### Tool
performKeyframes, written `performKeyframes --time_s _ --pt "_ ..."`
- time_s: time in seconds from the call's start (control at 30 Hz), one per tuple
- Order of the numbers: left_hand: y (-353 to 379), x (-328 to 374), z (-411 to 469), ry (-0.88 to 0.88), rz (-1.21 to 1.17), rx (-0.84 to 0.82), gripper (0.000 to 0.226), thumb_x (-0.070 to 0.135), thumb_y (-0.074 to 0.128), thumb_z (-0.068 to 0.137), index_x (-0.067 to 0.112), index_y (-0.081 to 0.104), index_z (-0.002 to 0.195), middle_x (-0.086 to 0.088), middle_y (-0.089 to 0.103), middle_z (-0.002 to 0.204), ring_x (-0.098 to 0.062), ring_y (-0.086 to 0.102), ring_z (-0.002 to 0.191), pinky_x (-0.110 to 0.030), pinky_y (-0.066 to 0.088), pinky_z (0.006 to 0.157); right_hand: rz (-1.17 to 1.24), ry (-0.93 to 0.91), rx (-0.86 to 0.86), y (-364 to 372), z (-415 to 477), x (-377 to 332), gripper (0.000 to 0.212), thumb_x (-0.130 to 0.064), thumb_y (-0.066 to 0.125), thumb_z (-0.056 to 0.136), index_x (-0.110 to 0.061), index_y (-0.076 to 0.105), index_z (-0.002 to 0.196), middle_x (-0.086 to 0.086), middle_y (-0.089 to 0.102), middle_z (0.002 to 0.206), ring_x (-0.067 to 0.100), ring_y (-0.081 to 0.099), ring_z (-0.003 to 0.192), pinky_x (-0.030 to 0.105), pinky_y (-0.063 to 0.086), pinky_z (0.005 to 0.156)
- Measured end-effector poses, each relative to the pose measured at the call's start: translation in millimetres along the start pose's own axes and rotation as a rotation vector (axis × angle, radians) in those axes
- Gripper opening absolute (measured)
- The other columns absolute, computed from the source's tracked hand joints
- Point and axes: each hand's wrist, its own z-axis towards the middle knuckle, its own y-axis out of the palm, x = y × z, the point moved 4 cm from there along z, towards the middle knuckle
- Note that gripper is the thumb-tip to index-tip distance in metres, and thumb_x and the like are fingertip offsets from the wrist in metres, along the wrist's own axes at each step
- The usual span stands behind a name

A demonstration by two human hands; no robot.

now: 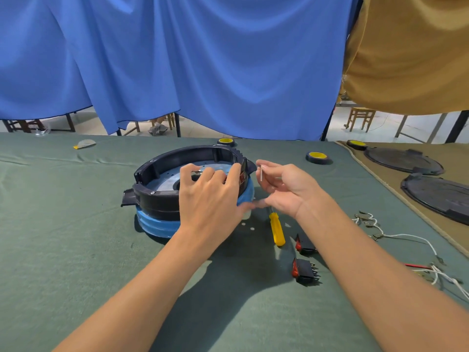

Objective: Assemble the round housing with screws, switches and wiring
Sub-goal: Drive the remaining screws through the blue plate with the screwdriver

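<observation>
Round housing [162, 171] is seated on a blue ribbed foam base [154, 226], mid green cloth [63, 237]. It's a black moulded plastic ring with a ribbed outer wall, a side tab [128, 198] and a grey perforated plate [165, 180] inside. It's judged light and stiff, and liable to rock on the soft foam. Best gripped across the rim wall, not by the tab.

Left hand [208, 194] is laid over the near rim, fingers curled into the bowl. Whether anything is pinched cannot be told.

A small steel screw [261, 173] is pinched between thumb and forefinger of the right hand [286, 189], just beside the housing's right edge. The screw is smooth, tiny and easily dropped.

Yellow-handled screwdriver [277, 231], red rocker switches [305, 244] and limp white wiring [406, 236] with crimp terminals are laid out to the right, ungripped.
</observation>
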Motion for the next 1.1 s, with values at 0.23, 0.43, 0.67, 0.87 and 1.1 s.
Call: performKeyframes --time_s 0.23,0.43,0.67,0.87,1.1 --pt "4.0 2.0 0.3 0.078 0.042 -0.171 0.101 0.079 0.068 0.060 0.020 0.041 0.138 0.003 0.068 0.098 -0.024 0.061 0.097 -0.046 0.030 0.093 -0.038 -0.016 0.011 0.8 -1.5 -1.1 0.023 0.003 0.048 0.095 -0.006 0.068 0.101 0.006 0.060 0.082 0.014 0.060 0.081 0.061 0.041 0.071" --pt "1.6 6.0 0.2 0.052 0.084 -0.161 0.092 0.059 0.080 0.059 0.015 0.048 0.134 -0.001 0.066 0.090 -0.025 0.061 0.087 -0.045 0.040 0.085 -0.009 -0.036 -0.012 -0.2 -1.8 -3.2 0.023 0.004 0.047 0.095 -0.004 0.068 0.101 0.005 0.059 0.076 0.011 0.061 0.074 0.055 0.046 0.064" --pt "-3.7 3.3 16.4 -0.029 0.051 -0.099 0.087 0.055 0.081 0.053 0.011 0.058 0.125 -0.001 0.064 0.076 -0.024 0.059 0.073 -0.038 0.044 0.073 0.054 -0.068 -0.024 -7.0 -3.2 -9.8 0.021 0.006 0.045 0.096 0.000 0.065 0.101 0.008 0.059 0.075 0.013 0.060 0.070 0.057 0.048 0.092" --pt "-29.2 -13.7 48.2 -0.223 -0.166 -0.057 0.094 0.064 0.070 0.061 0.017 0.044 0.138 0.004 0.061 0.087 -0.022 0.057 0.086 -0.032 0.035 0.072 0.179 -0.157 -0.063 -4.9 -12.7 -32.9 0.017 0.009 0.046 0.094 0.006 0.062 0.096 0.014 0.061 0.081 0.016 0.059 0.074 0.039 0.051 0.093" --pt "-64.4 -50.7 73.7 -0.577 -0.733 0.031 0.059 0.065 0.073 0.055 0.035 0.051 0.101 0.016 0.058 0.074 -0.011 0.053 0.069 -0.029 0.032 0.059 0.084 -0.285 -0.151 28.9 -32.8 -58.3 0.016 0.010 0.047 0.093 0.004 0.062 0.094 0.011 0.064 0.074 0.017 0.063 0.061 0.036 0.057 0.076"
